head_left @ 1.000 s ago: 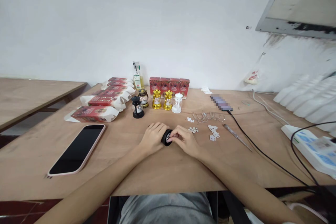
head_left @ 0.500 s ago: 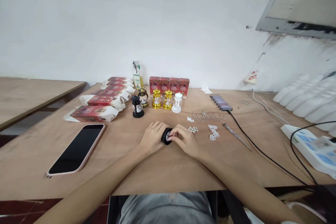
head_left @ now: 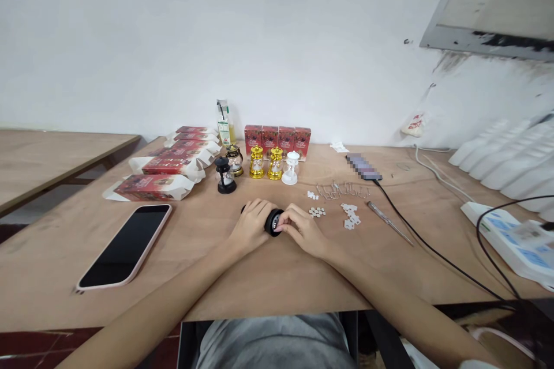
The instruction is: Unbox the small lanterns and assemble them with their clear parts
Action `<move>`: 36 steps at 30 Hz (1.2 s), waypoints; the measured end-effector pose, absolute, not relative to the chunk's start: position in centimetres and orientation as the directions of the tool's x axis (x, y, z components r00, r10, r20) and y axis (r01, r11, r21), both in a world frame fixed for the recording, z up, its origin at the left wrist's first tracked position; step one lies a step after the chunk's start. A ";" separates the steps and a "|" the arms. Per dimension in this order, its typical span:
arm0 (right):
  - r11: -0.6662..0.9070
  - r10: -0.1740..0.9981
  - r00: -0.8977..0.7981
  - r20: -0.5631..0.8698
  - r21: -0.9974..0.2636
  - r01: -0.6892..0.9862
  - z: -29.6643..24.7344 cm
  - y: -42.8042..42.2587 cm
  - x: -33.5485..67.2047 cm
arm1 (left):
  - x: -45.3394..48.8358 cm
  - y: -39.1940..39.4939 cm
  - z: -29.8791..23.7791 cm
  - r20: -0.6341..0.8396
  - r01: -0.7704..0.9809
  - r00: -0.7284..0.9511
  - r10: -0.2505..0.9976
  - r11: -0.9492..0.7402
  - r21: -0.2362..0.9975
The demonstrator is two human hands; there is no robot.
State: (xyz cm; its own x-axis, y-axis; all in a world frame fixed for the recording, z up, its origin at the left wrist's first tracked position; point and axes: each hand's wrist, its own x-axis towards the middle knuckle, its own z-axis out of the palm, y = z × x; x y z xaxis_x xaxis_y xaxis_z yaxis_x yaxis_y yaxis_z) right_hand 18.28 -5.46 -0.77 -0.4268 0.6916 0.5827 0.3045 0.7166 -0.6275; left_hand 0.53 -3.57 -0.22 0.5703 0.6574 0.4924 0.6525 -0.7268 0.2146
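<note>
My left hand (head_left: 254,223) is wrapped round a small black lantern (head_left: 271,223) lying on its side, its round base turned to the right. A bit of its black top pokes out at the left of the hand. My right hand (head_left: 300,229) has thumb and fingertips pinched together at the open underside of the base, where small metal parts show; whatever sits between the fingertips is hidden. Just right of that hand lie several button cells (head_left: 317,212) and white plastic pieces (head_left: 350,216). Behind them is a row of small metal wire pieces (head_left: 341,190).
Upright mini lanterns in black (head_left: 225,176), bronze, gold (head_left: 256,162) and white (head_left: 291,169) stand before red boxes (head_left: 277,138). Opened red boxes (head_left: 151,187) and a phone (head_left: 126,247) lie left. A screwdriver (head_left: 389,222), a cabled phone (head_left: 362,166) and a power strip (head_left: 511,239) are right.
The black lantern has tilted slightly in my left hand, so its top now shows at the left. My right fingertips stay at the base. The view has shifted a little.
</note>
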 end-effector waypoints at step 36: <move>0.453 0.882 -0.266 0.390 -0.855 0.250 -1.6 -2.1 21.3 | 5.0 0.1 -0.8 0.473 0.799 0.521 0.711 -0.601 0.024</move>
State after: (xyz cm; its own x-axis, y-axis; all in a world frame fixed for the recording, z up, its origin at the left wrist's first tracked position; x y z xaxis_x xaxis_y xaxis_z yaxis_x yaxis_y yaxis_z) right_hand 21.35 -2.13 -1.61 -0.2659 0.8818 0.3896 0.2503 0.4534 -0.8554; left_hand 5.03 0.07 -0.81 0.5205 0.7109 0.4730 0.7988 -0.6011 0.0243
